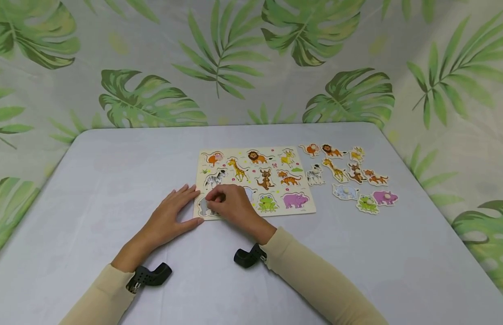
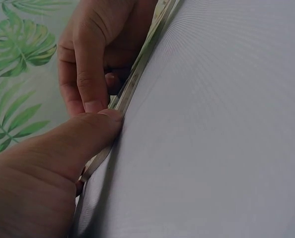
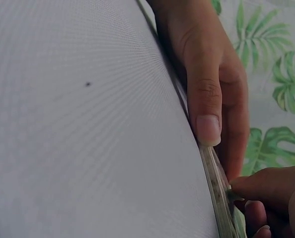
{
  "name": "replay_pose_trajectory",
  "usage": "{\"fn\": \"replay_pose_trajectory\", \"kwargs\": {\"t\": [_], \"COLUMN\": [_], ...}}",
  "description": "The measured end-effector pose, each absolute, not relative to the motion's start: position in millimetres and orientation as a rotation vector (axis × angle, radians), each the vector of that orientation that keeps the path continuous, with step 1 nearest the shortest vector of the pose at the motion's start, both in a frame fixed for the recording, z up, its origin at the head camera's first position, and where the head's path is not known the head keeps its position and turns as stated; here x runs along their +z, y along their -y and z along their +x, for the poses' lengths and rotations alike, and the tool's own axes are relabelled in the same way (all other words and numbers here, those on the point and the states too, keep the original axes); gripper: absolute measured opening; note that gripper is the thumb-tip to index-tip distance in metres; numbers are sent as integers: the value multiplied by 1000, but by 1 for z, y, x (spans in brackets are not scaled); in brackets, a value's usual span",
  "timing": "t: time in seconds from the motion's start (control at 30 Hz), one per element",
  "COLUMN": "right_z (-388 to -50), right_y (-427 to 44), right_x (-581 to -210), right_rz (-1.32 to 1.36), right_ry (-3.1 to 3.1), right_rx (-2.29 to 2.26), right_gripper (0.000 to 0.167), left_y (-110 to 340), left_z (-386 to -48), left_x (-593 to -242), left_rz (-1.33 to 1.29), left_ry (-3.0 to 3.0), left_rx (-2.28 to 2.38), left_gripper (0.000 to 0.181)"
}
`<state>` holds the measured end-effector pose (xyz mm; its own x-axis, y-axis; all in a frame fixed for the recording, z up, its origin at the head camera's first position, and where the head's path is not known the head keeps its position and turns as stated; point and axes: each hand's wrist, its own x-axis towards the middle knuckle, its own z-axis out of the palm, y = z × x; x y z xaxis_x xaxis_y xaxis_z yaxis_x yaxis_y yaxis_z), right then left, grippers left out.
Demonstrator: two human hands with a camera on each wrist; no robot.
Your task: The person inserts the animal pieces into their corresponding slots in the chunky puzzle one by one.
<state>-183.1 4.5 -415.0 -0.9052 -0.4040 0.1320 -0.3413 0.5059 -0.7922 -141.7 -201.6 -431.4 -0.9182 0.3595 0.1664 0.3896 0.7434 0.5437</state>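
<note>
A wooden animal puzzle board point(image 1: 251, 215) lies on the table. My left hand point(image 1: 168, 215) rests flat at its left side; the fingertips touch the left edge and the thumb point(image 2: 95, 134) presses near the lower left corner. Over that corner my right hand point(image 1: 235, 203) has thumb and forefinger pinched together on a grey animal puzzle piece point(image 1: 203, 207), which sits at the bottom left spot of the board. The fingers cover part of that piece and a bluish animal picture beside it. In the right wrist view the right fingertips point(image 3: 242, 183) are close to the board's edge.
Right of the board lie several loose puzzle pieces, among them a lion point(image 1: 331, 150), a zebra point(image 1: 315, 175), a giraffe point(image 1: 334, 170), a frog point(image 1: 367, 204) and a purple hippo point(image 1: 385, 197). A leaf-patterned cloth point(image 1: 219, 54) hangs behind the white table point(image 1: 125, 171).
</note>
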Motion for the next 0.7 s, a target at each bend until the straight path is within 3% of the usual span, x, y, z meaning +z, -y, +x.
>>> {"fn": "replay_pose_trajectory", "kwargs": {"t": [0.7], "right_z": [-190], "right_y": [-14], "right_x": [-408], "right_rz": [-571], "right_ry": [-2520], "right_rx": [-1469], "right_gripper": [8], "left_y": [201], "left_z": [-142], "left_x": [-431], "left_rz": [-602], "left_ry": [2914], "left_rx": [-919], "left_gripper": [77]}}
